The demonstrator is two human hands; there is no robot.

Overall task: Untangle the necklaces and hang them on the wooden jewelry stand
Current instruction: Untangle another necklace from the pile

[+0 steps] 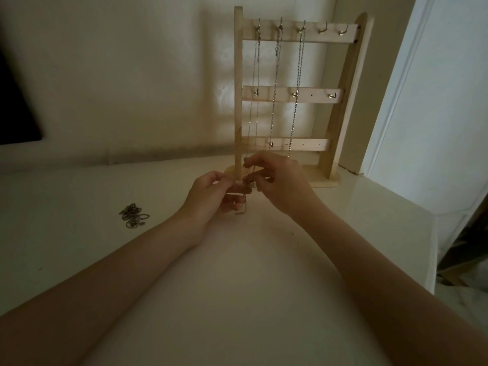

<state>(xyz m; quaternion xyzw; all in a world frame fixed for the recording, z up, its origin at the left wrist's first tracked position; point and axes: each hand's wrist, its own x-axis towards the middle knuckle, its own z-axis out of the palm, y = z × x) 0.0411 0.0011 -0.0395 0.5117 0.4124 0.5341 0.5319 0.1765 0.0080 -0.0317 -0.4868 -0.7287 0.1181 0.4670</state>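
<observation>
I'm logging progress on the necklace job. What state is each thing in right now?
Stand: upright on the table, three chains on its top hooks.
Left chain: hung, lower end in both hands.
Middle chain: hung.
Right chain: hung.
Pile: tangled on the table, untouched.
Left hand: pinching the chain.
Right hand: pinching the chain.

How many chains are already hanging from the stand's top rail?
3. One hangs from each of the three leftmost hooks: leftmost chain, middle chain, third chain. The hands hide their lower ends.
</observation>
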